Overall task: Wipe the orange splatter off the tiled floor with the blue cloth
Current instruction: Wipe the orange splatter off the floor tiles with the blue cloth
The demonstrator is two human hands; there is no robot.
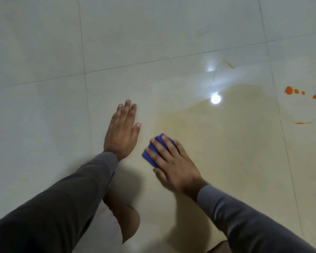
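I am bracing my left hand [122, 129] flat on the tiled floor [44, 52], fingers extended and lying close together, holding nothing; it is resting on pale tile with no orange near it. Just beside it, I am pressing my right hand [173, 161] palm-down over the blue cloth [158, 143], fingers splayed across the folded wad so that only its far-left edge is showing. The cloth is lying at the near-left margin of a faint yellowish smear [226, 125] that is spreading away to the right. Further right, well apart from both hands, the orange splatter [289, 90] is sitting as a short row of drops running roughly left to right, with a thin orange streak [303, 123] below it and another thin streak [228, 64] farther up the floor. The drops are lying up and to the right of the cloth, so my right hand is the nearer one, and the next stroke, as I judge it, is calling for a long reach rightward.
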